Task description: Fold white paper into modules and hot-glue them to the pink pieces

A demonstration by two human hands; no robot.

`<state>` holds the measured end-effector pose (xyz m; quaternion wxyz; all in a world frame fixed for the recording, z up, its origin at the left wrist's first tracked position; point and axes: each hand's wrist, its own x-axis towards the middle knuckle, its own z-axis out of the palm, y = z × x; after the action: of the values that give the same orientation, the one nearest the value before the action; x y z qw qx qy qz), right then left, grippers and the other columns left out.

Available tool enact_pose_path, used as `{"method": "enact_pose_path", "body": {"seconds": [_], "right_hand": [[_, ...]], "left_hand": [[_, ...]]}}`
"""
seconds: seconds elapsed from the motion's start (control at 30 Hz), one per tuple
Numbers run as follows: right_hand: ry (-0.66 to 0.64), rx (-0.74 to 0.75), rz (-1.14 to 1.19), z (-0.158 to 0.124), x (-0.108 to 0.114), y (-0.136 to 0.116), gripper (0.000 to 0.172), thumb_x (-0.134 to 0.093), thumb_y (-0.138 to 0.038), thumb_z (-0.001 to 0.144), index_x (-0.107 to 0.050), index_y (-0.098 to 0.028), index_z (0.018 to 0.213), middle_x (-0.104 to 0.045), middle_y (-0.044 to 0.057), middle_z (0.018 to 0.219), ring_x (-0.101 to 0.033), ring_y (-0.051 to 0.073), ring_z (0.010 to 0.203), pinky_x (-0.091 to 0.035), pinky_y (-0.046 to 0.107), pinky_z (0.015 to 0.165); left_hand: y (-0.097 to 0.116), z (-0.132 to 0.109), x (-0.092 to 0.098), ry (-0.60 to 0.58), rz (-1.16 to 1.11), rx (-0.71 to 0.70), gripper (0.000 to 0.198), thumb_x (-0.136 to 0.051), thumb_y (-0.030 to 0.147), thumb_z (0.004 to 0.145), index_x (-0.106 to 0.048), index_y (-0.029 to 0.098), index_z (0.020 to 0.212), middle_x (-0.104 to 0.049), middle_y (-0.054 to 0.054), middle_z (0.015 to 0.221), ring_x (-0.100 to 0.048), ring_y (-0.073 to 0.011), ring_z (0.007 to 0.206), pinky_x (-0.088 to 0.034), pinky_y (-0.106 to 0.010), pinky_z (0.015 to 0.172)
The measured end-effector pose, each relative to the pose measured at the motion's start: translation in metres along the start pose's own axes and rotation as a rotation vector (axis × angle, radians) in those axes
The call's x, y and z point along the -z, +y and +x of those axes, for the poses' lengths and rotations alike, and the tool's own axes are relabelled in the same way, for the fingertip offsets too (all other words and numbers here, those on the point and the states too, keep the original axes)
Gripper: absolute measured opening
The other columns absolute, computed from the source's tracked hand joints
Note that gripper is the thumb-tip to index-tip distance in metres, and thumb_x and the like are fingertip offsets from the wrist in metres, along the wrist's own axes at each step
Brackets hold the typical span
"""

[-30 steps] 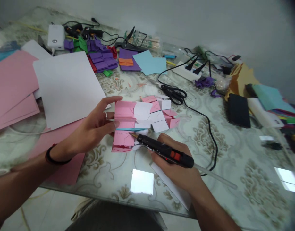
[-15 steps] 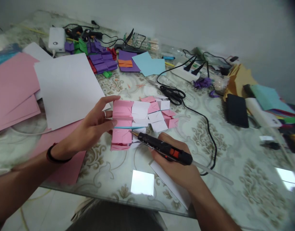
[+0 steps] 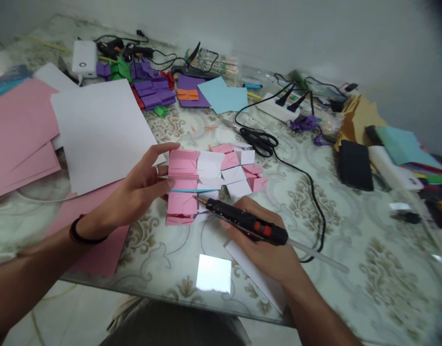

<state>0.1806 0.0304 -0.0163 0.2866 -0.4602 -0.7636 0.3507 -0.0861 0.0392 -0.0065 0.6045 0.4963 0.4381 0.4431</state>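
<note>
My right hand (image 3: 259, 235) is wrapped round a black and orange hot glue gun (image 3: 248, 221), a clear glue stick (image 3: 322, 257) jutting from its back end. The nozzle points left, at the upper part of a pink folded paper block (image 3: 182, 204). Just above lie joined pink and white folded paper blocks (image 3: 195, 166), with a thin blue strip along their lower edge. My left hand (image 3: 140, 185) grips their left edge, thumb in front and index finger at the top corner; its other fingertips are partly hidden. More pink and white folded pieces (image 3: 239, 173) lie to the right.
Black scissors (image 3: 259, 140) lie beyond the papers, near the glue gun's cord (image 3: 311, 192). White sheets (image 3: 102, 129) and pink sheets (image 3: 22, 134) cover the left side. Purple folded pieces (image 3: 154, 91), a power strip (image 3: 278, 108) and a black phone-like slab (image 3: 355, 166) stand farther back.
The glue gun has shifted very slightly left and up, its nozzle still at the pink block. My left hand has stayed in place.
</note>
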Motion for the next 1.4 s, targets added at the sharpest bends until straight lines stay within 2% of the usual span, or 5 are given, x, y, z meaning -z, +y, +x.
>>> {"method": "enact_pose_path", "body": {"seconds": [0.43,0.8,1.0,1.2,1.4], "right_hand": [[-0.018,-0.061,-0.007,-0.0004,0.0003,-0.0019,0.027,-0.067,-0.022,0.086,-0.046,-0.023,0.069,-0.05,-0.004,0.067,-0.048,0.013,0.059,-0.037,0.028,0.057],[-0.038,-0.025,-0.029,-0.0006,0.0,-0.0003,0.029,-0.064,-0.02,0.086,-0.043,-0.023,0.068,-0.047,-0.004,0.066,-0.046,0.013,0.058,-0.035,0.028,0.056],[-0.039,-0.032,-0.03,-0.0011,-0.0002,-0.0007,0.029,-0.064,-0.018,0.085,-0.042,-0.023,0.068,-0.046,-0.004,0.066,-0.046,0.013,0.059,-0.035,0.029,0.057],[-0.05,-0.033,-0.028,-0.0016,-0.0009,0.0008,0.029,-0.062,-0.015,0.084,-0.04,-0.023,0.068,-0.046,-0.005,0.067,-0.047,0.013,0.06,-0.034,0.028,0.058],[-0.049,-0.028,-0.022,-0.0015,-0.0007,0.001,0.029,-0.063,-0.014,0.083,-0.04,-0.022,0.067,-0.045,-0.005,0.066,-0.046,0.012,0.061,-0.033,0.028,0.059]], "left_hand": [[0.0003,-0.0001,0.0005,-0.002,0.0,-0.003,0.058,-0.066,0.019,0.094,-0.044,0.027,0.147,-0.068,-0.001,0.09,-0.065,-0.0161,0.074,-0.053,-0.028,0.065],[0.0,-0.0003,0.0007,0.033,0.018,0.013,0.057,-0.066,0.02,0.095,-0.044,0.026,0.147,-0.068,-0.001,0.092,-0.066,-0.0151,0.075,-0.055,-0.026,0.065],[0.0006,0.0008,0.0003,0.064,-0.006,0.009,0.056,-0.068,0.019,0.092,-0.047,0.026,0.143,-0.067,-0.001,0.088,-0.067,-0.0151,0.072,-0.054,-0.024,0.059],[-0.0025,0.002,0.0035,0.095,-0.016,0.026,0.06,-0.069,0.019,0.091,-0.045,0.028,0.145,-0.071,-0.003,0.098,-0.07,-0.0163,0.074,-0.058,-0.026,0.062],[-0.006,0.0037,0.0059,0.123,0.0,-0.005,0.061,-0.069,0.018,0.089,-0.045,0.028,0.145,-0.071,-0.003,0.095,-0.071,-0.0164,0.07,-0.062,-0.028,0.062]]}}
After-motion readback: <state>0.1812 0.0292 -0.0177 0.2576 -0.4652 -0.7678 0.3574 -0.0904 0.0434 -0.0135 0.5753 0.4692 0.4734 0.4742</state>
